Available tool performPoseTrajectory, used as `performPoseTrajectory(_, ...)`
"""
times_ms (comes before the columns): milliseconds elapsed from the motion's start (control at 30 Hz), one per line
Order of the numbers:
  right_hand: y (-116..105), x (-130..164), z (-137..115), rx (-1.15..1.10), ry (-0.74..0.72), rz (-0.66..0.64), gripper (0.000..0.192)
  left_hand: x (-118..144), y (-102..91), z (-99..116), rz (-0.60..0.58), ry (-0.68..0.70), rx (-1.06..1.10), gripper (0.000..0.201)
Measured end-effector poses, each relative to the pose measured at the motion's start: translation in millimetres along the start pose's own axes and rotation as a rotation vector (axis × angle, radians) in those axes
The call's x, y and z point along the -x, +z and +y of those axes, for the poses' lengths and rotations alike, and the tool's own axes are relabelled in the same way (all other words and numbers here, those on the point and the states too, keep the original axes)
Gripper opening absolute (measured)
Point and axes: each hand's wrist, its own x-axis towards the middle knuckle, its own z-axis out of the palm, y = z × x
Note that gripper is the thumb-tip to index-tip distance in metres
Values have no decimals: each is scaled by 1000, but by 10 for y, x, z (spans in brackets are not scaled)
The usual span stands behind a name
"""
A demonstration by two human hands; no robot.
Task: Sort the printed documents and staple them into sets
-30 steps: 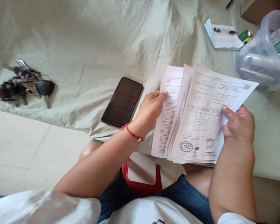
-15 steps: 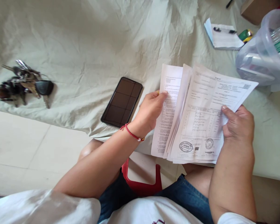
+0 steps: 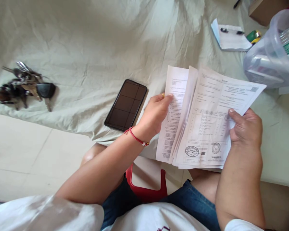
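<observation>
Nothing has shifted since the earlier frames: both hands keep the same grip on the fanned stack of printed papers [image 3: 202, 122], thin white sheets bearing fine text, a ruled form and two round ink stamps near the bottom edge. The left hand [image 3: 156, 115] is closed on the leftmost sheet, thumb on top and fingers underneath, a braided red thread bracelet [image 3: 136, 137] around its wrist. The right hand [image 3: 246, 126] pinches the stack's right edge, thumb pressed flat on the top page. The papers are held above the near edge of a wrinkled pale cloth sheet [image 3: 86, 41]. At 9 o'clock from the papers lies a glossy black rectangular phone [image 3: 126, 105], and farther out at 9 o'clock a bunch of metal keys [image 3: 24, 85] with a black fob. At 1 o'clock sit a small notepad [image 3: 231, 38] and a translucent plastic container [image 3: 272, 54]. A red plastic stool [image 3: 144, 184] shows between the knees.
</observation>
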Motion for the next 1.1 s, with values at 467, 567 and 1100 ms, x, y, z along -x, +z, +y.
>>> performPoseTrajectory(467,91,80,-143,-85,70,-41,55,-8,-9,3,18,7,-15,19)
performPoseTrajectory(567,93,87,-146,-87,76,-43,55,-7,-14,0,20,7,-17,19)
performPoseTrajectory(1100,123,126,-140,-98,67,-110,48,-30,-31,-38,-18,37,-21,23)
